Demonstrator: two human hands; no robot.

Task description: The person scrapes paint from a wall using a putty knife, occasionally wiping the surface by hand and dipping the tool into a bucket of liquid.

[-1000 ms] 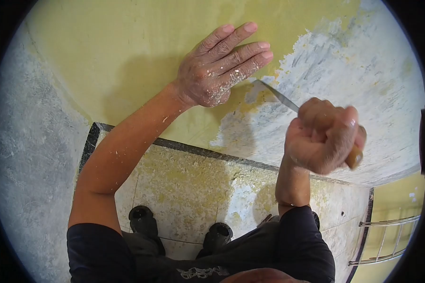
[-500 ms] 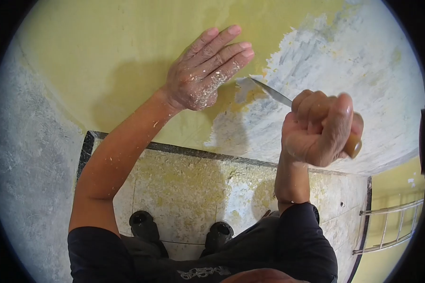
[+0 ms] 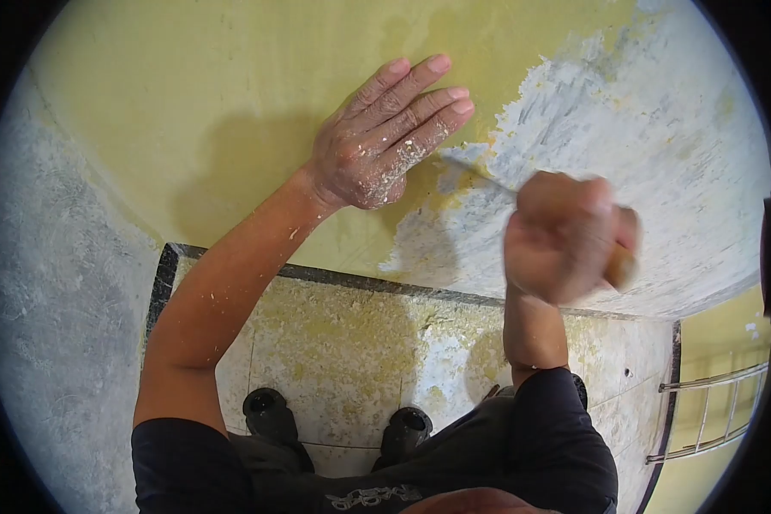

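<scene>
My left hand (image 3: 381,146) lies flat against the yellow painted wall (image 3: 248,86), fingers stretched out and dusted with pale paint flakes. Blurred by motion, my right hand (image 3: 557,236) is wrapped around the wooden handle of a scraper (image 3: 481,175). Its thin metal blade shows nearly edge-on and points left, the tip at the ragged paint border just below my left fingertips. Right of that border spreads a whitish scraped patch (image 3: 608,146), with yellow remnants along its edge.
Paint chips cover the tiled floor (image 3: 334,343) along a dark baseboard strip (image 3: 360,278). My dark shoes (image 3: 270,411) stand below. A grey wall (image 3: 51,300) rises at left; a metal rack or ladder (image 3: 715,381) is at the lower right.
My right hand has moved left with the scraper, bringing the blade tip closer to my left hand. The left hand keeps its place on the wall while the view shifts slightly.
</scene>
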